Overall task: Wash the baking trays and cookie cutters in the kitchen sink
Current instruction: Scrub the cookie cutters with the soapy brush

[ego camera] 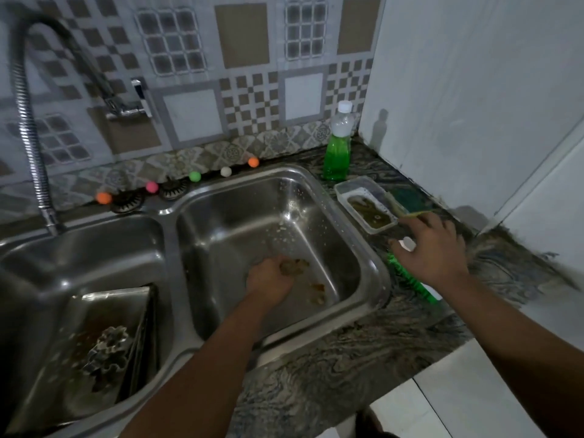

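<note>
Metal baking trays (94, 311) lean in the left sink basin (79, 248), and several scalloped metal cookie cutters (109, 349) lie on them. My left hand (271, 279) reaches down into the right basin (331, 216) and grips a brownish clump, likely a scrubber or a cutter (294, 266). More brown bits (317, 292) lie on the basin floor beside it. My right hand (429, 248) hovers over the counter with fingers spread, just short of the green-and-yellow sponge (407, 200).
A bottle of green dish soap (337, 147) stands at the back right. A clear plastic tub of murky liquid (366, 205) sits beside the sponge. A green brush (410, 279) lies under my right wrist. The flexible tap (28, 121) arcs over the left basin. Coloured balls (195, 176) line the sink's back rim.
</note>
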